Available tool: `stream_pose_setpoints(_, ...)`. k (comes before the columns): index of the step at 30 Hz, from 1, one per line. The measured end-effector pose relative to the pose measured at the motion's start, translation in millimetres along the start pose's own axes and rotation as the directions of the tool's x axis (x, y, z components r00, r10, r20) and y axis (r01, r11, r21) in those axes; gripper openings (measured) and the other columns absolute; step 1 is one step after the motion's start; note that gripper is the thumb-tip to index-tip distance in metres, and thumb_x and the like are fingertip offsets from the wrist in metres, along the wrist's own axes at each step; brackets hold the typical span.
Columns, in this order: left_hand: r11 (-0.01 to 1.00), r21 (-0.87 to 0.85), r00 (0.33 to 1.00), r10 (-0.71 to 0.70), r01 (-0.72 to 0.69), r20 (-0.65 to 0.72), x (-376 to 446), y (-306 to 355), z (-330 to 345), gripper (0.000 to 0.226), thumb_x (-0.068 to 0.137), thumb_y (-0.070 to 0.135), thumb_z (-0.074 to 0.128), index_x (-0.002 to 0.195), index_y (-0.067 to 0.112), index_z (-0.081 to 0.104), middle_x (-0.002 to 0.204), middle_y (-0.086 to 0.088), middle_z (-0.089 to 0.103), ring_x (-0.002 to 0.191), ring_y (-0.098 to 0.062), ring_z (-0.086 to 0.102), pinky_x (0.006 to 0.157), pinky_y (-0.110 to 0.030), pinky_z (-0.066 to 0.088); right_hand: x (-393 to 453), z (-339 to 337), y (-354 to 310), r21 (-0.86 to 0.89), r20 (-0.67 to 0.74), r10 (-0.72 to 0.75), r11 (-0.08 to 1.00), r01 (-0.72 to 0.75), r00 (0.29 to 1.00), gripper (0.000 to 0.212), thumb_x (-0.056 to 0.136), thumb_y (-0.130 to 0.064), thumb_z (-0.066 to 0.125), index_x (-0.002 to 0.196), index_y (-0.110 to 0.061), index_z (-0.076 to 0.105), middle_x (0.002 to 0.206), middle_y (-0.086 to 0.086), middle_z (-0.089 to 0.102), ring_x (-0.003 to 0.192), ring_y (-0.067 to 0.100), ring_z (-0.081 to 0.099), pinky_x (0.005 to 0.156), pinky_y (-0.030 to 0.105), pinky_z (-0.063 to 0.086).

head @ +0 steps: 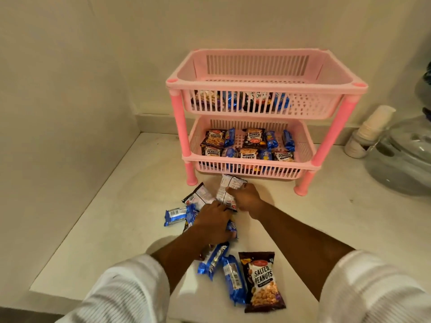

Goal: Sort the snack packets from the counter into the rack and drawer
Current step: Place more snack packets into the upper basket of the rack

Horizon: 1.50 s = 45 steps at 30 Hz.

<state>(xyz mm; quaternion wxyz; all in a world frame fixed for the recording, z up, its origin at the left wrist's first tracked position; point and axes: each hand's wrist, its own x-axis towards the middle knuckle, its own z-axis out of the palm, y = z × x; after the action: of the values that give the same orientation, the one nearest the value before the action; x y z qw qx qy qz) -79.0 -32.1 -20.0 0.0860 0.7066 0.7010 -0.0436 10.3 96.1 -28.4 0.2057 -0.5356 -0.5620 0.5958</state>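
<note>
Sorting: snack packets are being picked up from the counter (140,229) for the pink rack (263,87).
Right hand: a peanut packet (229,191) is held in the curled fingers of the right hand (247,198), lifted just in front of the rack's bottom basket, likely so it can go in next.
Left hand: the left hand (213,223) is laid on the pile of packets (186,210) with its fingers bent over a blue packet (232,227); a firm hold cannot be told.
Bottom basket: peanut and blue packets are laid flat in rows in the bottom basket (251,159), so more can fit.
Top basket: some packets are seen through the slats of the top basket (256,106).
Near edge: two blue packets (221,264) and one peanut bag (262,280) are left by the near edge of the counter, not yet sorted.
Right end: a stack of paper cups (370,129) and a glass jar (405,155) are kept at the right end, away from the work.
Drawer: no drawer is seen.
Job: about half looks done, as a guess.
</note>
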Motion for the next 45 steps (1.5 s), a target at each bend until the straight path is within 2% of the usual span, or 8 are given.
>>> stream_pose_setpoints(5,0.995,0.048,0.996,0.085,-0.085,0.002,6,-10,0,0.093,0.068,0.078,0.060,0.140,0.021,0.046,0.140,0.000,0.052,0.128,-0.024,0.040,0.111,-0.043,0.030,6,11,5,0.037,-0.084,-0.020,0.999,0.023,0.996,0.041,0.084,-0.015,0.079,0.124,-0.014,0.069,0.125,0.007,0.071,0.111,0.027,0.069,0.101,0.046,0.054)
stream_pose_setpoints(11,0.976,0.156,0.988,0.154,-0.153,0.004,17,-11,1,0.091,0.065,0.080,0.058,0.132,0.019,0.052,0.134,-0.003,0.055,0.122,-0.027,0.044,0.108,-0.047,0.031,3,-11,16,0.127,-0.189,0.025,0.992,0.000,0.982,0.029,0.087,-0.005,0.073,0.115,-0.010,0.072,0.117,0.012,0.074,0.092,0.023,0.071,0.084,0.034,0.059)
stream_pose_setpoints(19,0.974,0.187,0.992,0.124,-0.128,0.029,34,-4,3,0.076,0.064,0.067,0.068,0.120,0.017,0.055,0.117,-0.005,0.057,0.109,-0.027,0.047,0.096,-0.046,0.037,-14,-60,30,0.366,-0.087,0.131,0.926,-0.090,0.988,0.029,0.091,0.006,0.061,0.117,-0.004,0.067,0.110,0.018,0.075,0.087,0.030,0.075,0.061,0.032,0.060)
stream_pose_setpoints(23,0.994,0.084,0.997,0.076,-0.076,0.003,35,-1,2,0.074,0.063,0.063,0.068,0.121,0.020,0.052,0.118,-0.002,0.052,0.110,-0.025,0.043,0.093,-0.043,0.041,-23,-81,41,0.385,0.031,0.161,0.909,-0.161,0.986,0.016,0.091,-0.005,0.061,0.104,-0.012,0.065,0.080,0.001,0.078,0.056,0.011,0.069,0.051,0.027,0.054)
stream_pose_setpoints(28,0.977,-0.213,0.990,-0.031,0.002,-0.136,35,6,-7,0.075,0.056,0.058,0.070,0.121,0.029,0.047,0.115,0.006,0.048,0.107,-0.019,0.041,0.084,-0.034,0.046,-28,-95,53,0.554,0.079,0.178,0.810,-0.192,0.981,0.026,0.099,-0.014,0.048,0.113,-0.007,0.068,0.094,0.012,0.078,0.079,0.025,0.075,0.064,0.036,0.060)
stream_pose_setpoints(33,0.714,-0.698,0.953,-0.173,-0.054,-0.251,39,20,-29,0.064,0.055,0.043,0.078,0.110,0.041,0.047,0.105,0.009,0.048,0.093,-0.005,0.057,0.075,-0.019,0.052,-32,-106,51,0.673,0.221,0.255,0.658,-0.337,0.941,0.052,0.102,-0.050,0.042,0.126,-0.010,0.065,0.087,0.009,0.076,0.070,0.022,0.072,0.065,0.035,0.055)
stream_pose_setpoints(39,0.743,-0.646,0.960,-0.018,-0.174,-0.279,45,50,-49,0.073,0.056,0.054,0.077,0.125,0.047,0.051,0.103,0.017,0.043,0.100,0.000,0.055,0.081,-0.014,0.053,-39,-112,25,0.609,0.467,0.054,0.704,-0.365,0.883,0.094,0.074,-0.095,0.034,0.134,-0.028,0.063,0.138,0.014,0.063,0.131,0.034,0.057,0.115,0.049,0.035)
stream_pose_setpoints(45,0.766,-0.613,0.934,-0.049,-0.193,-0.355,44,52,-55,0.081,0.061,0.047,0.078,0.137,0.037,0.051,0.100,0.019,0.041,0.097,-0.002,0.053,0.080,-0.021,0.055,-46,-115,-1,0.517,0.321,0.035,0.831,-0.205,0.947,0.067,0.093,-0.077,0.028,0.137,-0.036,0.056,0.126,0.006,0.072,0.111,0.030,0.071,0.094,0.051,0.055)
